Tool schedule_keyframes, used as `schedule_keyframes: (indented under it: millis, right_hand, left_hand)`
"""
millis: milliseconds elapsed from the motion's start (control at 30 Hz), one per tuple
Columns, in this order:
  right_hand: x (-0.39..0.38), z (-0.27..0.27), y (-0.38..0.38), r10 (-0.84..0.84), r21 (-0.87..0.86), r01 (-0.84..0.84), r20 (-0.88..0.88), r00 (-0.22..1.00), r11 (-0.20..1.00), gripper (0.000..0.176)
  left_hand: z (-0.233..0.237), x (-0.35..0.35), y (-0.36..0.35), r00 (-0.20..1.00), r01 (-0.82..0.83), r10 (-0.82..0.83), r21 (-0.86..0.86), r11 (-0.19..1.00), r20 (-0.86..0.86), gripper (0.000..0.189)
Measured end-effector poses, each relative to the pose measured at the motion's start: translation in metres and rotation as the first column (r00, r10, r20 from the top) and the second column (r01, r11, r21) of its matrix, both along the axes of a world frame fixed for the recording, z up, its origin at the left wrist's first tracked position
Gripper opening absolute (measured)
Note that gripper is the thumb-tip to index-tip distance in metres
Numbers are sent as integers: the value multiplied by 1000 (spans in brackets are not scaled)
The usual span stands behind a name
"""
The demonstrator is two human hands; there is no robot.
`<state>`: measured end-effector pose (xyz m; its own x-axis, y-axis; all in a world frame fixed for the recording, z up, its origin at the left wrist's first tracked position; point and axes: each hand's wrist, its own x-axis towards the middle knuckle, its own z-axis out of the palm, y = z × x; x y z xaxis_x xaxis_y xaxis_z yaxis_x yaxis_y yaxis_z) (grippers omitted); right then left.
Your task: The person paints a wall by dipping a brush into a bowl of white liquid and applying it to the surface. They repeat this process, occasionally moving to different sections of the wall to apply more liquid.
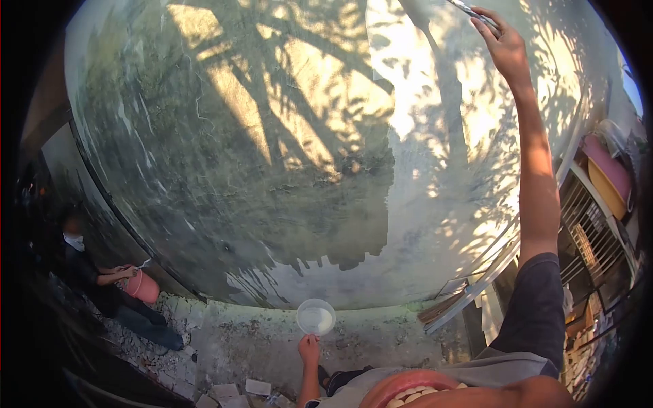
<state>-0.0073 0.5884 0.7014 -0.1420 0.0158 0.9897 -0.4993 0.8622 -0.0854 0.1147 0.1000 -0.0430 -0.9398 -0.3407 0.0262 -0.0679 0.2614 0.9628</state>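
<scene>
My right hand (505,49) is raised high at the top right, its fingers closed round a slim pale-and-dark handled tool (465,8). The tool's far end is cut off by the frame's upper edge, so its kind does not show. Low in the middle, my left hand (309,348) grips the rim of a round translucent plastic tub (316,317) with some whitish stuff inside. In front of both hands rises a large wall (272,197), dark and patchy on the left and middle, paler grey along the bottom and right.
Another person (92,272) stands at left, holding a pink bucket (143,286) above rubble (173,333). A broom (441,309) leans at the wall's lower right. Metal grating (588,228) and piled basins (607,166) stand at right. Broken blocks (257,387) lie low on the ground.
</scene>
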Motion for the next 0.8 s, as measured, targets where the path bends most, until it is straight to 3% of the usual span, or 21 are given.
schedule_keyframes:
  millis: [67, 100, 167, 267, 400, 467, 533, 600, 633, 667, 733, 767, 800]
  right_hand:
    - [-12, 32, -10, 133, 79, -118, -210, 969, 990, 30]
    - [-14, 49, -15, 133, 82, -118, -212, 968, 990, 30]
    - [-11, 80, -38, -187, 176, 244, -286, 940, 954, 29]
    - [-31, 108, -57, -254, 234, 323, -281, 926, 917, 29]
    - [-30, 89, -91, -304, 221, 324, -121, 945, 920, 23]
    - [-40, 70, -95, -425, 405, 447, -150, 893, 798, 21]
    - [-37, 43, -89, -415, 470, 464, -212, 885, 751, 18]
    - [-31, 21, -90, -419, 698, 260, 64, 906, 668, 20]
    - [-24, -2, -97, -499, 668, 291, 139, 855, 685, 21]
    - [2, -11, -124, -625, 707, 261, 317, 714, 657, 19]
    - [4, -30, -123, -660, 755, 140, 448, 603, 641, 21]
    - [5, -36, -118, -596, 740, 39, 507, 623, 671, 19]
    - [7, -37, -117, -598, 739, 40, 511, 618, 672, 19]
  left_hand:
    - [16, 8, -2, 1000, -20, 21, 20, 1000, -21, 29]
    - [15, 6, -4, 1000, -20, 20, 23, 1000, -23, 29]
    - [8, 8, -13, 999, -46, 46, -49, 998, -5, 29]
    - [4, 4, -22, 998, -54, 53, -54, 997, -23, 29]
    - [6, 1, -23, 997, -71, 70, -47, 996, -19, 29]
    - [-12, -6, -25, 998, -49, 49, 10, 999, -37, 30]
    - [-19, -7, -25, 998, -40, 39, -6, 999, -40, 31]
    - [-22, -4, -22, 999, -30, 29, -20, 999, -40, 31]
    - [-19, -3, -20, 1000, -21, 21, -6, 1000, -23, 31]
    - [-15, -2, -19, 1000, -11, 11, 5, 1000, -6, 32]
    - [-9, -2, -15, 1000, 3, -3, -4, 1000, -4, 31]
    - [-5, -4, -13, 1000, 11, -11, -10, 1000, -15, 31]
    - [-1, -5, -11, 1000, 16, -16, -12, 1000, -12, 31]
